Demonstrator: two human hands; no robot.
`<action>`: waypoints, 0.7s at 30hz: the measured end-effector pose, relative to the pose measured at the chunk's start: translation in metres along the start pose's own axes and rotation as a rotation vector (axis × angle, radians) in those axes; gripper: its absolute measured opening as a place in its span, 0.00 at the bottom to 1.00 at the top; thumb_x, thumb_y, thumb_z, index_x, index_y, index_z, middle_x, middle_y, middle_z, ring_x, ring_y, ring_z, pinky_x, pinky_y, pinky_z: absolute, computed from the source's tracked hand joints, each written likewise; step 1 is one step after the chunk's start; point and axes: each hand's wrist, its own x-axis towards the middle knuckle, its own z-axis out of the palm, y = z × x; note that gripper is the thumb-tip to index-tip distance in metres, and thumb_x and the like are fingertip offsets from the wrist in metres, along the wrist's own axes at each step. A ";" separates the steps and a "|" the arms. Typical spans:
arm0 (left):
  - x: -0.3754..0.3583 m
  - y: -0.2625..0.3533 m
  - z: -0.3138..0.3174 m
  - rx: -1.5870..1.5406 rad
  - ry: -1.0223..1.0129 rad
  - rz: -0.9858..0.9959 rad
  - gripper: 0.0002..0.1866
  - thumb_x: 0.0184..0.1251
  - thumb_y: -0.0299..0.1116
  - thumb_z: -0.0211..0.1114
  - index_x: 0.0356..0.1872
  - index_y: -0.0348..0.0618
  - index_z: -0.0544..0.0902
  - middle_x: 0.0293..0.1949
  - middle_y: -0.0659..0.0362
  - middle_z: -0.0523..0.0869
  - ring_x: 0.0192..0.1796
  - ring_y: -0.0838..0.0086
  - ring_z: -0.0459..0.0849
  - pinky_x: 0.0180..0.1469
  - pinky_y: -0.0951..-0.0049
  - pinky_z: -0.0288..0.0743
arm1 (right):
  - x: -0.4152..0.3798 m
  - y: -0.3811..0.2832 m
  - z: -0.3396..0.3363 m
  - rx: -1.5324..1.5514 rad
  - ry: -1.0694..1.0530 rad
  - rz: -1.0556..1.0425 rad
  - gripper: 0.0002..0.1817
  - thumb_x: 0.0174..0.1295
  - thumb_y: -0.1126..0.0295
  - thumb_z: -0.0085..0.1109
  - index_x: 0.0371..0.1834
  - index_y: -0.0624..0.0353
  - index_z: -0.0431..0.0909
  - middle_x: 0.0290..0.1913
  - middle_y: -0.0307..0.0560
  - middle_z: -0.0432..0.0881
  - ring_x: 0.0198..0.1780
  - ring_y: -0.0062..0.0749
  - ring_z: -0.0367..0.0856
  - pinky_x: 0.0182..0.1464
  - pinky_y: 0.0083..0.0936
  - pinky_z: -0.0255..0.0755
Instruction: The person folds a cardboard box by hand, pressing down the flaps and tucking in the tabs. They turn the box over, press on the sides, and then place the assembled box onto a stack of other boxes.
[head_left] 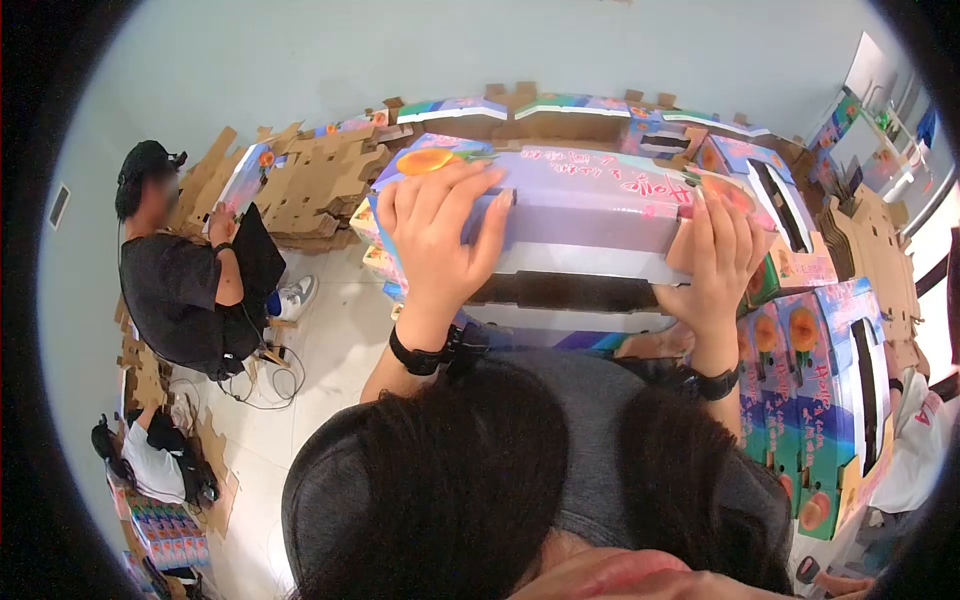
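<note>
A printed cardboard carton (590,200) lies on its side in front of me, lilac and blue with pink lettering and orange fruit pictures. My left hand (440,225) grips its left end, fingers bent over the top and thumb along the near edge. Around the right end, my right hand (715,250) has its fingers laid over the top and its thumb lower down. Part of that end is hidden under the palm. Below the near side a long dark slot shows in another carton panel (575,320), close to my body.
More printed cartons (815,400) stand in a row to my right. Flattened brown cardboard (320,185) is stacked behind on the left, with further brown sheets (875,260) at right. A seated person (180,270) handles a carton at left; another person (155,460) is lower down.
</note>
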 end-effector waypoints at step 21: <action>-0.033 -0.039 -0.030 -0.016 0.002 0.038 0.46 0.57 0.56 0.75 0.76 0.47 0.71 0.76 0.47 0.72 0.80 0.52 0.65 0.83 0.45 0.34 | -0.008 0.013 0.000 -0.004 0.004 0.080 0.39 0.46 0.60 0.67 0.67 0.57 0.78 0.67 0.48 0.79 0.69 0.47 0.74 0.76 0.49 0.54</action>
